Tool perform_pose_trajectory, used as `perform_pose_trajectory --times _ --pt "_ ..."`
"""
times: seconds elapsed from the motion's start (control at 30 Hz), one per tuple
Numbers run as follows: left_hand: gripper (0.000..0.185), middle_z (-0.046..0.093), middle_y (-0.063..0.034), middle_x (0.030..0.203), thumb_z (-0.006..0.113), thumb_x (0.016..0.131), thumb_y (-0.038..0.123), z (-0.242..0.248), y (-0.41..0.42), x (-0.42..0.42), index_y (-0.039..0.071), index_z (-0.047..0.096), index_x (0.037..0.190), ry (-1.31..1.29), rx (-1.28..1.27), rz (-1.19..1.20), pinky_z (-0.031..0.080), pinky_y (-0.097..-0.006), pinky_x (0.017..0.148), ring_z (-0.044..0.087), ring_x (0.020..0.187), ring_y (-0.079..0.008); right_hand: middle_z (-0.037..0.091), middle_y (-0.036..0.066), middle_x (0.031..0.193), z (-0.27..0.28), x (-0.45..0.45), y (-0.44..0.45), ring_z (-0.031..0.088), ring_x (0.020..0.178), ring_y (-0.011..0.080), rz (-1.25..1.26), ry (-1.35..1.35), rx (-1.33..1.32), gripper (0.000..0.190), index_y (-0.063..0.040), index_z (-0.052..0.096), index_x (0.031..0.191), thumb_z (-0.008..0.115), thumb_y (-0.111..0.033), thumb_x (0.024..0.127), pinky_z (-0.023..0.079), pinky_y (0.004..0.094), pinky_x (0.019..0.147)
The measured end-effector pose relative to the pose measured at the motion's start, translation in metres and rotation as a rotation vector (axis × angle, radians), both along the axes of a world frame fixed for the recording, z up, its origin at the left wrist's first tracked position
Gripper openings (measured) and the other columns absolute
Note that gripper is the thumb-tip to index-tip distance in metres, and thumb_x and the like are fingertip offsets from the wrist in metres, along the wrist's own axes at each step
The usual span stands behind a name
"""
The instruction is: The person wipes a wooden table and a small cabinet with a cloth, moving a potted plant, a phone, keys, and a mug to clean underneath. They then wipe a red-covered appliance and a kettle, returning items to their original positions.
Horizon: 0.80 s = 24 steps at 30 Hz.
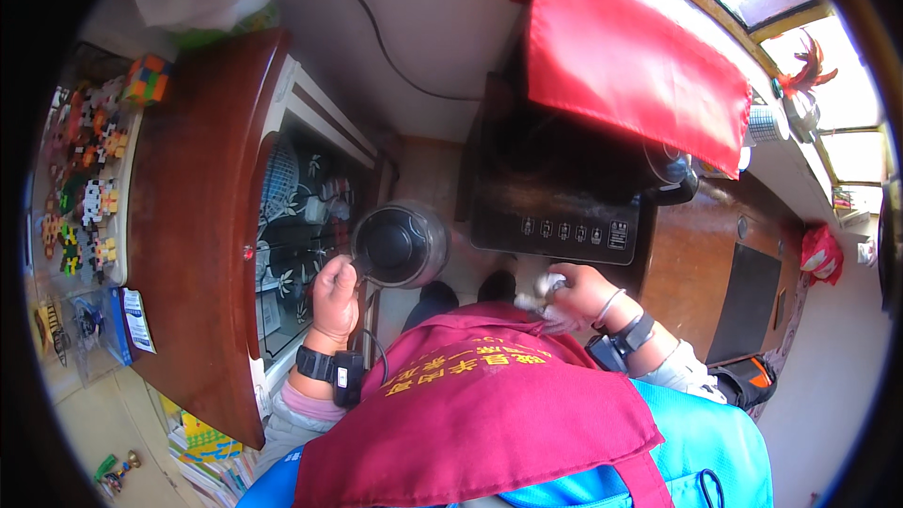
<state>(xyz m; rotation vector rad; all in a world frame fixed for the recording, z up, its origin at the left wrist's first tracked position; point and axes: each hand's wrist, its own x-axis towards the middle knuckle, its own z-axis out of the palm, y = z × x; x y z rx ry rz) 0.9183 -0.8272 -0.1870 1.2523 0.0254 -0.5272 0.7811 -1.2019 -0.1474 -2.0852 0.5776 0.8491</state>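
My left hand (337, 298) grips the handle of a glass kettle with a black lid (390, 240). The kettle hangs in the air between a wooden cabinet (197, 226) and a black tea-making appliance (550, 222). In my right hand (589, 291) is a crumpled, pale cloth (557, 312), held in front of my apron (480, 395). That hand is just below the appliance's front edge, which carries a row of printed icons. A red cloth (628, 56) drapes over the appliance's rear part. Beside it, partly under the red cloth, a second dark pot (667, 166) shows its black handle.
The cabinet's glass door (310, 212) stands close to the kettle on the left. Several block figures (88, 190) fill a tray beyond it. On the right is a wooden surface (698, 254) with a dark panel, below a windowsill. A black cable (374, 28) runs along the wall.
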Motion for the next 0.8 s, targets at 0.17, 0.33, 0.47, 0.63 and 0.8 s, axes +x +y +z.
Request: perform_pose_trajectory --times 0.17,0.33,0.47,0.63,0.8 --pt "0.032 0.056 0.0040 0.088 0.062 0.094 0.035 0.000 0.001 0.001 0.004 0.061 0.100 0.009 -0.012 -0.001 0.036 -0.0207 0.071 0.046 0.078 -0.0053 0.065 0.016 0.079 0.035 0.027 -0.026 0.063 0.076 0.0213 -0.359 -0.421 -0.127 0.021 0.002 0.063 0.092 0.058 -0.013 0.079 0.052 0.0345 0.071" --pt "0.028 0.054 0.0043 0.087 0.063 0.094 0.034 0.000 0.004 -0.002 0.005 0.061 0.095 0.021 0.007 0.014 0.035 -0.0214 0.071 0.044 0.077 -0.0057 0.058 0.010 0.082 0.044 0.063 -0.018 0.058 0.073 0.0225 -0.428 -1.095 -0.375 0.012 -0.001 0.058 0.092 0.063 -0.002 0.082 0.049 0.0324 0.069" --pt "0.027 0.052 0.0049 0.083 0.064 0.094 0.033 -0.006 0.007 -0.004 0.007 0.060 0.089 0.005 0.021 0.014 0.034 -0.0218 0.071 0.043 0.077 -0.0060 0.052 0.022 0.129 -0.006 0.101 -0.010 0.053 0.115 0.0390 -0.047 -1.158 -0.469 0.040 -0.003 0.061 0.118 0.069 -0.015 0.080 0.044 0.0416 0.097" --pt "0.035 0.062 -0.0010 0.098 0.058 0.096 0.034 -0.013 0.016 -0.007 0.002 0.062 0.107 -0.044 0.020 -0.022 0.039 -0.0246 0.078 0.052 0.085 -0.0093 0.036 0.022 0.147 -0.082 0.144 -0.009 0.033 0.135 0.0449 0.085 -0.778 -0.701 0.064 -0.015 0.047 0.139 0.066 -0.037 0.082 0.030 0.0521 0.109" --pt "0.028 0.047 0.0061 0.078 0.065 0.093 0.032 -0.009 0.016 -0.014 0.009 0.056 0.081 0.035 0.026 0.076 0.033 -0.0219 0.068 0.040 0.074 -0.0055 0.026 0.019 0.154 -0.111 0.153 -0.009 0.021 0.141 0.0426 0.182 -0.661 -0.729 0.070 -0.021 0.040 0.144 0.062 -0.047 0.082 0.023 0.0552 0.111"
